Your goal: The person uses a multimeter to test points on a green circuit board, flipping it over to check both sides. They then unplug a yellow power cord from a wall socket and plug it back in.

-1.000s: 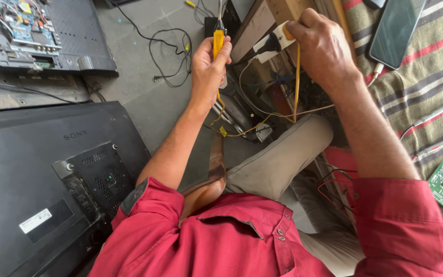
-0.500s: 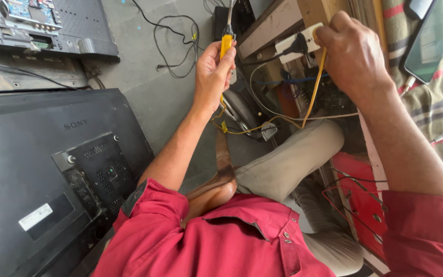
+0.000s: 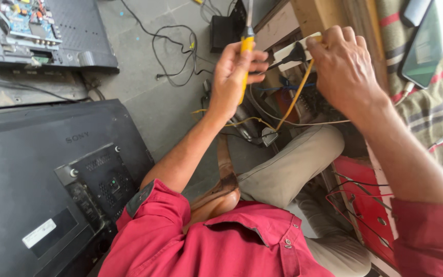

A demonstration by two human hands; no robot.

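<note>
My left hand [image 3: 235, 76] grips a yellow-handled tool [image 3: 245, 55] that points up, its metal shaft running out of the top of the view. My right hand [image 3: 345, 67] is closed around a yellow wire [image 3: 294, 100] at its upper end, beside a black plug [image 3: 294, 55] and a white socket strip [image 3: 296, 47] on a wooden shelf. The wire hangs down toward a small metal part [image 3: 269, 136] above my knee [image 3: 303, 154]. Both sleeves are red.
A black television [image 3: 37, 184] lies face down at the left. Another opened set with a circuit board [image 3: 29, 20] lies at the top left. Loose black cables [image 3: 175, 51] trail over the grey floor. A striped cloth [image 3: 437, 102] with a phone [image 3: 429, 41] is at the right.
The view has tilted and moved closer. Both hands have stayed on the tool and the wire, now lower and nearer the middle of the view.
</note>
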